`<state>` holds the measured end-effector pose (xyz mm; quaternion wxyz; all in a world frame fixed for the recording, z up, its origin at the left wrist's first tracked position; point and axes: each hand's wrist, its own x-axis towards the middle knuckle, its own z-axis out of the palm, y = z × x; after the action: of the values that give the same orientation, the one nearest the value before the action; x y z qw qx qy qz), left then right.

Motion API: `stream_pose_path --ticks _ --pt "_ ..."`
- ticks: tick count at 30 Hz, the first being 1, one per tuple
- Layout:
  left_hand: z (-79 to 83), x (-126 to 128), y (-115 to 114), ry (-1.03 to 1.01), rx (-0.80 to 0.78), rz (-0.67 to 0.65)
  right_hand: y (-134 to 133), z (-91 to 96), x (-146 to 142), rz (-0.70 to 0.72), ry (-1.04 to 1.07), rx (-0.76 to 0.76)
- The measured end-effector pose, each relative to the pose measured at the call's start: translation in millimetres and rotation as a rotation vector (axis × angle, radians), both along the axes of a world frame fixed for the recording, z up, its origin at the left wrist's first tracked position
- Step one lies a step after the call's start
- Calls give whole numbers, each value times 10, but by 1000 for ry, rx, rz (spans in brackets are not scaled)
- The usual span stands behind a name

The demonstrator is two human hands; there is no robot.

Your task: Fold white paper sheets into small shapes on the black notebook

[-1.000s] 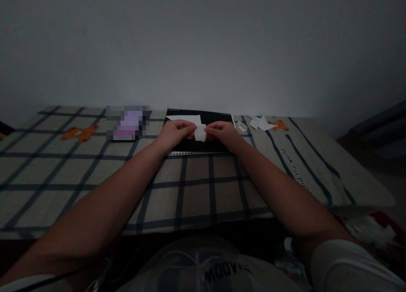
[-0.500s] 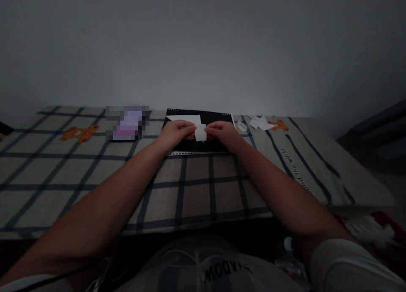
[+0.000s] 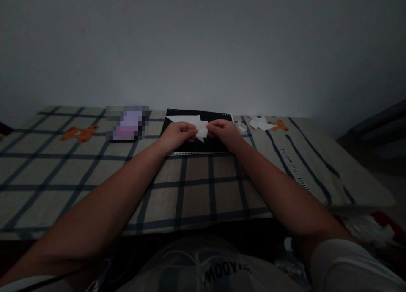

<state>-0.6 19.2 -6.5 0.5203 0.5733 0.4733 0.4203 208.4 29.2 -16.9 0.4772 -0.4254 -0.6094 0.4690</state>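
A small white folded piece of paper [image 3: 202, 132] is pinched between both my hands over a black board [image 3: 218, 144] that lies on the checked cloth. My left hand [image 3: 176, 134] grips the paper's left side with closed fingers. My right hand [image 3: 223, 132] pinches its right side. A larger white sheet [image 3: 184, 119] lies on the board just behind my left hand. The room is dim, so the paper's folds are hard to make out.
A checked cloth [image 3: 95, 169] with orange bear prints covers the surface. A blurred pinkish object [image 3: 127, 123] lies left of the board. Several white paper scraps [image 3: 258, 123] lie to the right. A grey wall stands behind.
Both hands have lifted the small paper slightly and turned it; it now looks narrower and more pointed at the bottom. The arms have barely shifted.
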Motion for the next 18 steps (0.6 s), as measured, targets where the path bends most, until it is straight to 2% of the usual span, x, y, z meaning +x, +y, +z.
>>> stream_pose_path --ticks 4,18 --pt "7 1 -6 1 -29 -54 11 12 15 -41 1 -26" --pt "48 17 -34 9 3 -4 -18 24 9 -2 -17 15"
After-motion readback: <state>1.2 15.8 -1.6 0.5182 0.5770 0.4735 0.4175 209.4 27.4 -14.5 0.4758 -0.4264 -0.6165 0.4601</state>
